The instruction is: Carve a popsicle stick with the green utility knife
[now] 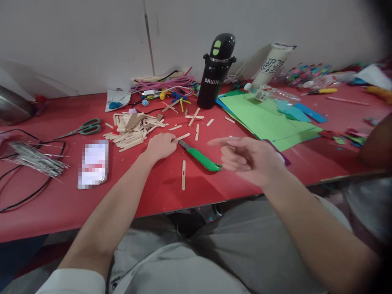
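My left hand (pixel 163 146) rests closed on the red table, its fingers gripping one end of a wooden craft stick (pixel 184 136). Just right of it lies a green-handled utility knife (pixel 202 158), blade pointing toward that hand. My right hand (pixel 246 157) hovers beyond the knife's handle end, index finger stretched to the left and the other fingers loosely curled; I see nothing held in it. A craft stick with a small slot (pixel 183 174) lies near the front edge, and another notched stick (pixel 197 132) lies behind the knife. A heap of craft sticks (pixel 131 128) sits behind my left hand.
Green scissors (pixel 90 126), a phone (pixel 93 163) and a wire bundle (pixel 36 159) lie left. A black bottle (pixel 214 75) stands at the back beside green paper sheets (pixel 266 116). A plastic bottle (pixel 275 94) lies on the sheets. Another person's arm (pixel 375 143) is at right.
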A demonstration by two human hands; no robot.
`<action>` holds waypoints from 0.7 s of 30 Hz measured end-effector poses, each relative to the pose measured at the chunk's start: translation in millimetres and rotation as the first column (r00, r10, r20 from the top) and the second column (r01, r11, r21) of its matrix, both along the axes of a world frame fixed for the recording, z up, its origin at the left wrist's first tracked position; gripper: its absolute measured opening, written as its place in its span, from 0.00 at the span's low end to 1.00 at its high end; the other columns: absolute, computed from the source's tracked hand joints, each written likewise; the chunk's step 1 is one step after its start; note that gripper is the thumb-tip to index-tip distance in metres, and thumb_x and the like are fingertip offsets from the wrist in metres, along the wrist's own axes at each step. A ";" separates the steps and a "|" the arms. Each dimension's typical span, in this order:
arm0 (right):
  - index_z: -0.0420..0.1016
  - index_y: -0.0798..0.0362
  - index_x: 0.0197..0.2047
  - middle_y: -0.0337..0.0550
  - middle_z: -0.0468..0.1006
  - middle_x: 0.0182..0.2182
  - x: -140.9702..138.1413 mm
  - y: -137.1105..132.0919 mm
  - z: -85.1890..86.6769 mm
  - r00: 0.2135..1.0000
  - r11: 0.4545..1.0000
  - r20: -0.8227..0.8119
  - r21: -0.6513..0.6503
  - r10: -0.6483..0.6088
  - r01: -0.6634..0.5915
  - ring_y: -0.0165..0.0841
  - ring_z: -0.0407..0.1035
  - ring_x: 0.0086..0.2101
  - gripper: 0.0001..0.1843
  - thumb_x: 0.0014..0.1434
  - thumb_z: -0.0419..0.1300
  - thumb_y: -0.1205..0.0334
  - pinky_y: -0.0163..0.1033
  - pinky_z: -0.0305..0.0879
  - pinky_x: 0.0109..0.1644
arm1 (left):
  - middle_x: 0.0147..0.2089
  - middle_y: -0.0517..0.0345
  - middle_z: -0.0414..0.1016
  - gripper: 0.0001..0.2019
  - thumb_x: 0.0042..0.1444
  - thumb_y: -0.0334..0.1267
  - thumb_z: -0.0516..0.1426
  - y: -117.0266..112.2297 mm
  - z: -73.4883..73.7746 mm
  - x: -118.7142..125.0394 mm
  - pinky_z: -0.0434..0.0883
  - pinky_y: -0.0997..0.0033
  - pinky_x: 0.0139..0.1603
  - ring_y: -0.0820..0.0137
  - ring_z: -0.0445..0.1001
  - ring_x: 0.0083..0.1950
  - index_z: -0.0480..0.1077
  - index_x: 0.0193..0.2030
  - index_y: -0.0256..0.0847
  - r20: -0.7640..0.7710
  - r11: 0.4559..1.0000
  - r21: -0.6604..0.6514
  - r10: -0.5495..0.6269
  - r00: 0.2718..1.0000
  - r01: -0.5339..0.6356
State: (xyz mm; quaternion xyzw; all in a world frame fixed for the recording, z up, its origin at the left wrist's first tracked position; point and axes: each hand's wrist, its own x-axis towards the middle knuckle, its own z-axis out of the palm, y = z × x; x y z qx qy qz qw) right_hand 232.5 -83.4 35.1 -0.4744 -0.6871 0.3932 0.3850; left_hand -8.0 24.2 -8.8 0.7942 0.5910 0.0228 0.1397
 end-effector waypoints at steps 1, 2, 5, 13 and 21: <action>0.81 0.54 0.45 0.33 0.55 0.18 -4.7 2.6 -0.6 0.992 0.990 -0.124 -0.133 0.025 -0.042 0.27 0.48 0.16 0.22 0.70 0.45 0.60 0.36 0.54 0.19 | 0.52 0.47 0.82 0.19 0.65 0.42 0.47 -0.1 0.2 0.1 0.71 0.61 0.51 0.56 0.77 0.54 0.80 0.44 0.43 -0.004 1.000 0.003 0.000 1.000 0.000; 0.82 0.54 0.44 0.31 0.51 0.17 -9.4 4.0 -1.1 0.965 0.962 -0.259 -0.257 0.027 -0.096 0.27 0.43 0.16 0.21 0.68 0.46 0.60 0.36 0.48 0.19 | 0.52 0.47 0.82 0.19 0.65 0.42 0.47 -0.4 0.4 0.2 0.71 0.60 0.51 0.55 0.77 0.54 0.80 0.45 0.43 -0.007 1.000 0.004 0.002 1.000 -0.002; 0.81 0.55 0.44 0.30 0.51 0.17 -21.6 1.0 -1.6 0.859 0.883 -0.511 -0.416 -0.029 -0.218 0.26 0.39 0.16 0.17 0.63 0.52 0.60 0.36 0.42 0.20 | 0.54 0.47 0.81 0.20 0.66 0.42 0.46 -1.7 1.0 0.4 0.72 0.60 0.51 0.54 0.77 0.55 0.79 0.47 0.43 -0.010 1.000 0.012 -0.002 1.000 0.003; 0.73 0.52 0.33 0.32 0.63 0.20 -21.8 4.7 -22.4 0.949 0.933 -0.314 -0.350 -0.036 -0.081 0.26 0.55 0.20 0.14 0.55 0.68 0.51 0.35 0.49 0.25 | 0.51 0.49 0.82 0.19 0.65 0.40 0.47 -2.4 0.8 -1.7 0.71 0.63 0.50 0.57 0.78 0.52 0.80 0.45 0.44 -0.024 1.000 0.021 -0.018 1.000 0.018; 0.75 0.54 0.50 0.51 0.76 0.42 -21.3 9.3 -56.6 0.876 0.963 0.433 0.246 -0.214 0.114 0.42 0.71 0.41 0.21 0.67 0.54 0.46 0.44 0.66 0.42 | 0.50 0.49 0.82 0.19 0.64 0.39 0.47 -2.8 2.6 -0.1 0.71 0.63 0.48 0.57 0.77 0.51 0.80 0.44 0.43 -0.019 1.000 0.008 -0.015 1.000 0.015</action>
